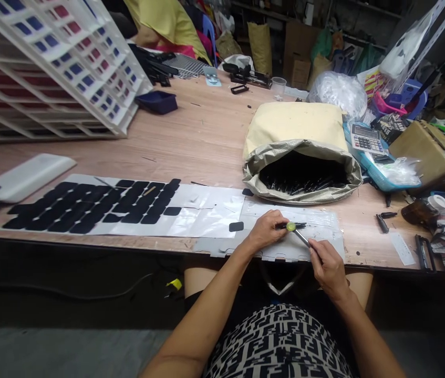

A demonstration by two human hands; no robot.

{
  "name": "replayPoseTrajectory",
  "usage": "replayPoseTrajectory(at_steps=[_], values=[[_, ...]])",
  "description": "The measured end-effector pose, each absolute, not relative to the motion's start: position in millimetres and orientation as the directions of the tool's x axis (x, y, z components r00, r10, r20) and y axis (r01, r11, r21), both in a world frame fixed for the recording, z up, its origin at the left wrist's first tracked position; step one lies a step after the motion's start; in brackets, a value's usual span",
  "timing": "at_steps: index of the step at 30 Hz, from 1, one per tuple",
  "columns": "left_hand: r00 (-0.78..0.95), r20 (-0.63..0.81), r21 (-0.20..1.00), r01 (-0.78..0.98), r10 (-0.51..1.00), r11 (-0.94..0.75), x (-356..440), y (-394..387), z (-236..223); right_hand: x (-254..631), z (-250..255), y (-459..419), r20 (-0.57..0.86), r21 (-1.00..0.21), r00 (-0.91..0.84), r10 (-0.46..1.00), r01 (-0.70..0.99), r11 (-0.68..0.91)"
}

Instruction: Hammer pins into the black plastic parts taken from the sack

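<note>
My left hand is closed in a pinch on a small black part with a yellow-green round piece at its tip. My right hand is closed around a thin metal tool whose tip points at that round piece. Both hands rest over a clear plastic sheet at the table's front edge. A single black pad lies just left of my left hand. An open sack full of thin black parts stands right behind my hands.
Rows of black pads cover a white sheet at left, beside a white power bank. A slanted white rack stands far left. A calculator, a cardboard box and clutter fill the right side.
</note>
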State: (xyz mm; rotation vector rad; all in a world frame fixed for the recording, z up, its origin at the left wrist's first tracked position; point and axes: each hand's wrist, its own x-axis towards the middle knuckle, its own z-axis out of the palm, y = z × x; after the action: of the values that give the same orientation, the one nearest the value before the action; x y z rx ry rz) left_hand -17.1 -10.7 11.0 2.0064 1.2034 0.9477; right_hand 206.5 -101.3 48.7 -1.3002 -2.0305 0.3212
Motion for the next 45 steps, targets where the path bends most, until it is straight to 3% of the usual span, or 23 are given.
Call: replayPoseTrajectory(at_steps=[12,16,19,26,31,34,38,42,45], values=[[0.32,0.272,0.787,0.47,0.908,-0.401,-18.7,-10.0,11.5,217.2,53.4,-99.9,0.408,-0.565,-0.171,0.897,0.725,0.395],[0.296,0.255,0.8,0.47,0.921,-0.372,-17.9,-11.2,12.3,235.2,58.1,-91.1,0.435,-0.583,-0.061,0.898,0.741,0.332],[0.294,0.238,0.804,0.475,0.926,-0.358,-17.5,-12.7,12.2,263.5,54.1,-77.2,0.484,-0.503,0.061,0.873,0.836,0.22],[0.335,0.284,0.759,0.495,0.898,-0.424,-17.8,-11.6,18.6,308.6,29.5,-54.6,0.577,-0.133,0.191,0.794,0.981,-0.139],[0.33,0.439,0.757,0.365,0.836,-0.541,-13.5,-43.1,26.1,304.3,27.7,-57.3,0.587,-0.074,0.166,0.793,0.986,-0.151],[0.415,0.498,0.702,0.324,0.762,-0.635,-10.4,-89.0,15.1,303.8,27.2,-58.1,0.588,-0.074,0.162,0.793,0.986,-0.147],[0.571,0.296,0.719,0.395,0.766,-0.572,-9.2,-139.3,-20.5,303.0,27.3,-57.9,0.59,-0.064,0.159,0.792,0.987,-0.15],[0.442,-0.086,0.725,0.642,0.893,-0.248,-8.8,-145.6,-49.4,300.5,28.9,-58.6,0.578,-0.07,0.162,0.8,0.986,-0.149],[0.359,-0.315,0.657,0.75,0.879,-0.071,-6.4,-137.8,-37.6,299.7,28.9,-59.2,0.581,-0.069,0.165,0.797,0.986,-0.153]])
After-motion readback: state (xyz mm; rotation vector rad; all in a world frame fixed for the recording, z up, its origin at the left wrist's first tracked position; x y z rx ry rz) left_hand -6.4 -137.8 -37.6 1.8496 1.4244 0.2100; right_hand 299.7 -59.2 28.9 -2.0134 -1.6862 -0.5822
